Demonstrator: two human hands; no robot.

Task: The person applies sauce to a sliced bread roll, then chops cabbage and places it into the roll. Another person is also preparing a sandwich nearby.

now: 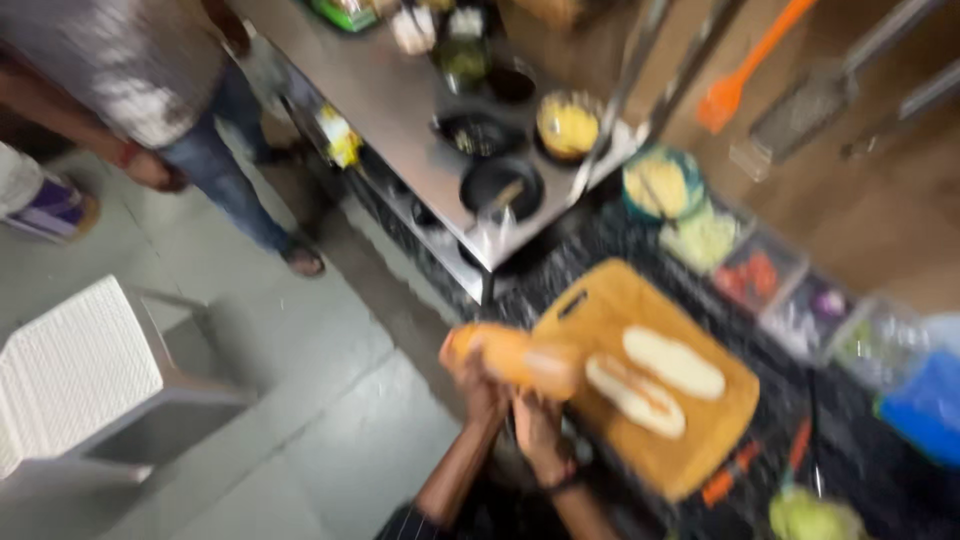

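Note:
The view is blurred. An orange squeeze bottle (512, 360) is held sideways at the near-left edge of a wooden cutting board (700, 440). My left hand (481, 393) grips the bottle from below. My right hand (539, 428), with a dark band at the wrist, is beside it and also touches the bottle's underside. Two split bread halves (654, 378) lie cut side up in the middle of the board, just right of the bottle's pale end.
Tubs of chopped fillings (745, 262) line the dark counter behind the board. A steel table (390, 95) holds black pans and bowls. Another person (160, 90) stands at the left. A white chair (75, 375) is on the tiled floor.

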